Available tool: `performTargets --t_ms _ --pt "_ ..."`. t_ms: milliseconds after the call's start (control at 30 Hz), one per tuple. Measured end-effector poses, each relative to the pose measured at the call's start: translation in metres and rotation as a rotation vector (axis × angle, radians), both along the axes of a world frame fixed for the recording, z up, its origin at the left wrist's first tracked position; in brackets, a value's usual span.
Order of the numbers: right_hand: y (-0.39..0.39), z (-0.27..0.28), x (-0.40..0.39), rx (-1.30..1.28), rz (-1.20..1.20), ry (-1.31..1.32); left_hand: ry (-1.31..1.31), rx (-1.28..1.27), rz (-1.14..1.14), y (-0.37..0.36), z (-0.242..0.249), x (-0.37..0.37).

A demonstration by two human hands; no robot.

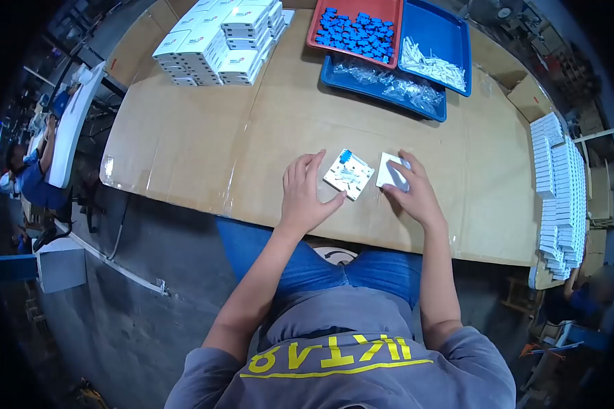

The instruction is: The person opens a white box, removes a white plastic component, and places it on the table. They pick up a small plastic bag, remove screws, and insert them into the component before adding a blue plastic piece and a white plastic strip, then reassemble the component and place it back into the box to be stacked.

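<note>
A small white open box [356,178] lies on the cardboard-covered table in front of me, turned at an angle. Inside it are a blue piece [346,156] near the far corner and small white parts, too small to name. My left hand [304,196] is spread at the box's left side, thumb by its near edge. Just to the right, my right hand [414,192] grips a flat white cover [387,175] between thumb and fingers. A narrow gap separates the cover from the box.
Stacked white boxes [242,61] stand at the far left. At the back, a red tray [312,37] holds blue pieces, a blue tray [433,20] white parts, and a lower blue tray [389,102] clear plastic bags. More white boxes [559,198] line the right; a person [39,177] sits left.
</note>
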State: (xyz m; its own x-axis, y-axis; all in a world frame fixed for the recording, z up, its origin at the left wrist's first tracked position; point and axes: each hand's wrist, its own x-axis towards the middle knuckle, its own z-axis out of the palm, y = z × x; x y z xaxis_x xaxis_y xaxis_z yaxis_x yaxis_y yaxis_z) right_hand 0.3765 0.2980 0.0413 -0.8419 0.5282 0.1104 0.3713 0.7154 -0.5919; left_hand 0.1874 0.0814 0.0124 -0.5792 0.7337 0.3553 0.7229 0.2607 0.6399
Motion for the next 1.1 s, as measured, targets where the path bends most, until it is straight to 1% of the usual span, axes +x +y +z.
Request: performTargets --t_ms 67,167,267,333,367,467,567,600,700,767,800,900,933,1033,1067,1100 --pt "0.001 -0.007 0.016 -0.070 -0.017 -0.031 0.031 -0.044 0.009 0.001 0.008 0.006" --pt "-0.011 0.012 0.022 -0.023 -0.049 -0.053 0.085 -0.081 -0.039 0.003 0.010 0.009" --pt "-0.021 0.019 0.025 -0.027 -0.074 0.066 0.082 -0.164 0.010 0.008 0.012 0.024" --pt "-0.027 0.025 0.026 -0.179 -0.084 0.112 0.090 -0.170 0.057 0.012 -0.001 0.032" --pt "-0.028 0.027 0.025 -0.250 -0.087 0.138 0.097 -0.167 0.082 0.014 -0.006 0.033" --pt "-0.027 0.023 0.020 -0.244 -0.209 0.175 0.077 -0.089 0.076 0.015 -0.008 0.039" --pt "-0.017 0.015 0.016 -0.226 -0.370 0.139 0.010 -0.010 0.065 0.010 0.006 0.044" --pt "-0.013 0.009 0.015 -0.233 -0.398 0.125 -0.086 0.079 0.036 0.006 0.008 0.045" --pt "-0.006 -0.006 0.015 0.015 -0.346 0.158 -0.363 0.325 -0.038 0.001 0.009 0.043" --pt "-0.013 -0.007 0.012 0.031 -0.356 0.130 -0.556 0.438 -0.062 -0.004 -0.003 0.043" --pt "-0.020 -0.006 0.011 0.039 -0.360 0.114 -0.795 0.585 -0.118 -0.001 0.016 0.049" --pt "-0.035 0.001 0.009 0.139 -0.258 0.082 -1.080 0.632 -0.045 -0.006 0.020 0.046" --pt "-0.036 -0.006 0.010 0.139 -0.254 0.046 -1.113 0.620 0.005 -0.005 0.020 0.048" --pt "-0.038 -0.013 0.011 0.142 -0.222 0.097 -1.524 0.673 0.002 -0.005 0.036 0.051" --pt "-0.038 -0.013 0.011 0.087 -0.211 0.145 -1.568 0.653 0.019 -0.004 0.030 0.051" --pt "-0.041 -0.007 0.012 0.030 -0.199 0.191 -1.638 0.646 -0.010 -0.004 0.030 0.050"
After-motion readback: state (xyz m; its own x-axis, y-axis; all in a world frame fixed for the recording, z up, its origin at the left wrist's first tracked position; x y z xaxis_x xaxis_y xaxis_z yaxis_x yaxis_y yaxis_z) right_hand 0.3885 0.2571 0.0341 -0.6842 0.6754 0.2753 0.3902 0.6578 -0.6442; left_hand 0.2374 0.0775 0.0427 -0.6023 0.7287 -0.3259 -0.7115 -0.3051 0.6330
